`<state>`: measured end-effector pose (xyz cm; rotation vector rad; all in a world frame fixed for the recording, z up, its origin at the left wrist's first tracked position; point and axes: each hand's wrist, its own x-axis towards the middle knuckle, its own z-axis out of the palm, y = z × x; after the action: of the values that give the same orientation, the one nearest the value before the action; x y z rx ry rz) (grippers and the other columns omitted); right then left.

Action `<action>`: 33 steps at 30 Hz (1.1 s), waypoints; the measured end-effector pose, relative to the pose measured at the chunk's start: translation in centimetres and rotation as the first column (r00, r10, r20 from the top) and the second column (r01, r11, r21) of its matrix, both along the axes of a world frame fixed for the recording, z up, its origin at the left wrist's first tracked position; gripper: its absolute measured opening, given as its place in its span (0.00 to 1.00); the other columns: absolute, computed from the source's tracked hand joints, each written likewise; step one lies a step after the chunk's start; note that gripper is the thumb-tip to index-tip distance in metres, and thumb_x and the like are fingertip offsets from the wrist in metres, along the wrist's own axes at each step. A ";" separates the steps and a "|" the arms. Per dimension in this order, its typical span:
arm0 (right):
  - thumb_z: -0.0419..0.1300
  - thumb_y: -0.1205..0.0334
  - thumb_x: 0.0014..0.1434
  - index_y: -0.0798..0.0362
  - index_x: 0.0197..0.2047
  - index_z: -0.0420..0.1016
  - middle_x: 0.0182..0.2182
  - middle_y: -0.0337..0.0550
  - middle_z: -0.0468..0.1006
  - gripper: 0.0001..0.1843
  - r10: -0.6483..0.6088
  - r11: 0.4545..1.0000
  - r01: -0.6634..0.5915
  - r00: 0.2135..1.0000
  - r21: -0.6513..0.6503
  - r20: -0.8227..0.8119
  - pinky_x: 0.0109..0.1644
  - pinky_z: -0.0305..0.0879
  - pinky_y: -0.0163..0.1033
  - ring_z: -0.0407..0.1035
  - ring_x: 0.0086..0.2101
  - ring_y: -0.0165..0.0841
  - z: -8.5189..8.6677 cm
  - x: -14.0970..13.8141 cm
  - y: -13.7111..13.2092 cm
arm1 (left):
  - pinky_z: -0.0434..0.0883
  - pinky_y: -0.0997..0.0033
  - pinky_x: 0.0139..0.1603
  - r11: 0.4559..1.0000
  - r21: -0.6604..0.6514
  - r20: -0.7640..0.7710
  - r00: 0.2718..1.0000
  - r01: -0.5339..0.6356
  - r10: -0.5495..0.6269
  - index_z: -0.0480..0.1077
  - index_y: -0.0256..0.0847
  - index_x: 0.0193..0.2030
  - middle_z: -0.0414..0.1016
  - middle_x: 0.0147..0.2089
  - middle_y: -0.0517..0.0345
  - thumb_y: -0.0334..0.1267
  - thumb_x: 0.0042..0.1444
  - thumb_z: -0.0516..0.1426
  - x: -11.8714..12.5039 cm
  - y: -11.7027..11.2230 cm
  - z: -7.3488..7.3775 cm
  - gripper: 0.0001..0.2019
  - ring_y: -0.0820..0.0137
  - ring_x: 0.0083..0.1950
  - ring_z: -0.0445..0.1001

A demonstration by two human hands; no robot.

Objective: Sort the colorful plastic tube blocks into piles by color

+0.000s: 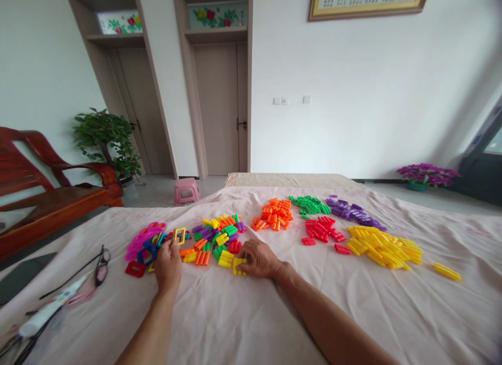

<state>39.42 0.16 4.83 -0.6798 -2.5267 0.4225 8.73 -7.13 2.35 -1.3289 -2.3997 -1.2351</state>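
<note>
A mixed pile of coloured plastic pieces lies on the pink bedsheet in front of me. My left hand rests by the pile's left side, its fingers curled near a yellow frame-shaped piece; whether it grips anything is unclear. My right hand lies fingers-down on a yellow piece at the pile's front edge. Sorted heaps lie further right: orange, green, purple, red and yellow.
Flat magenta, blue and red shapes lie left of the pile. Glasses and a white tube lie at the bed's left. A red wooden bench, a pink stool and a potted plant stand beyond.
</note>
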 end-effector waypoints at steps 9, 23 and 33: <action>0.68 0.62 0.49 0.52 0.42 0.80 0.35 0.39 0.78 0.15 -0.079 0.960 0.046 0.990 -0.275 -0.112 0.33 0.63 0.32 0.68 0.30 0.29 -0.5 -0.3 -0.4 | 0.71 0.54 0.43 0.974 0.082 0.200 0.961 -0.210 0.191 0.72 0.37 0.57 0.80 0.51 0.39 0.48 0.66 0.43 -1.6 -1.1 1.6 0.26 0.52 0.47 0.77; 0.61 0.42 0.53 0.56 0.48 0.80 0.38 0.51 0.83 0.28 -0.793 0.598 0.723 0.472 -0.346 -0.385 0.38 0.70 0.43 0.75 0.34 0.40 0.8 20.3 5.2 | 0.67 0.62 0.57 0.990 0.068 -0.164 0.981 0.120 -0.107 0.76 0.39 0.46 0.80 0.49 0.48 0.40 0.63 0.48 0.3 -1.2 1.6 0.17 0.61 0.52 0.74; 0.54 0.55 0.57 0.56 0.55 0.78 0.50 0.57 0.78 0.26 -0.970 -0.004 0.978 -0.054 -0.207 -0.235 0.53 0.66 0.48 0.72 0.48 0.46 1.3 32.3 3.7 | 0.67 0.50 0.51 0.950 -0.306 -0.409 0.893 0.063 -0.191 0.73 0.39 0.58 0.80 0.51 0.44 0.45 0.67 0.43 3.0 -0.3 -0.9 0.25 0.51 0.50 0.75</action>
<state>71.74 3.87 6.11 -1.9966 -1.0571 -0.0951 11.69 -7.45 1.41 -1.6578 -2.2425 -0.5344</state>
